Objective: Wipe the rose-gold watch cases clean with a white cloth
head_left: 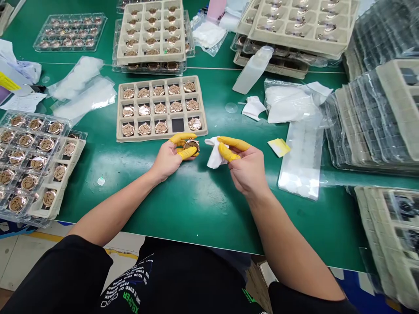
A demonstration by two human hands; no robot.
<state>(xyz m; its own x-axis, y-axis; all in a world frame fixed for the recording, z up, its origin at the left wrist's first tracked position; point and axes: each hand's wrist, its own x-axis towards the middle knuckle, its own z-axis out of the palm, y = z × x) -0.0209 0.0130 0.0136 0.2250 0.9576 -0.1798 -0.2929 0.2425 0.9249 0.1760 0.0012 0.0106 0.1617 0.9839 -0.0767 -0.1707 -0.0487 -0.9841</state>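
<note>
A green counter (196, 205) crowded with trays. The left hand (168, 158) has its yellow-capped fingers (182, 138) clamped on one round metal disc (191, 145), just right of its thumb. The right hand (246, 168) pinches one white cloth (214, 157), nearly touching the disc's right side. Just beyond the disc, a pulp tray (161, 136) holds fourteen discs, one pocket empty.

Left hand (170, 157) fingers pinched shut; right hand (244, 168) fingers pinched too.
</note>
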